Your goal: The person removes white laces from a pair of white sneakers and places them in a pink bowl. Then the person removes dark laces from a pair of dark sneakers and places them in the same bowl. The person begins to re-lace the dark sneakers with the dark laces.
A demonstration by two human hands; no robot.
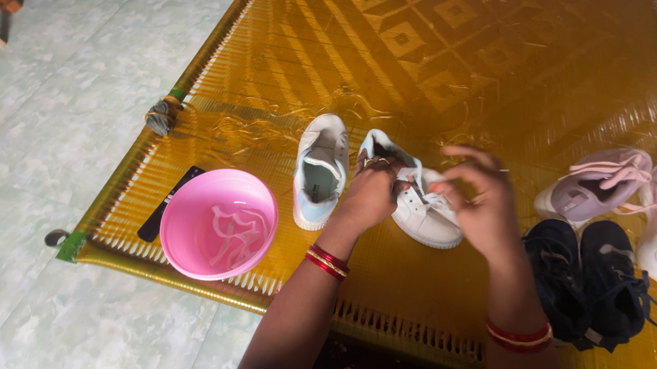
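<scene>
1. The left hand [372, 194] grips the collar of a white sneaker [419, 206] on the woven mat [444, 69]; the right hand [481, 199] has its fingers pinched narrow above the tongue, on what I cannot tell.
2. It looks like lace work at the eyelets, calling for a steady hold and fine fingertip pulls.
3. The sneaker's mate [320, 168] lies just beside it.
4. A smooth pink plastic bowl [218, 223] holds pale laces in water; soft pink sneakers [629, 190] and dark ones [591, 284] sit right.

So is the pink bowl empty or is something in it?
Not empty. The pink bowl stands upright on the yellow mat, and pale, lace-like strands lie curled at its bottom; whether water covers them, cannot tell.
</scene>
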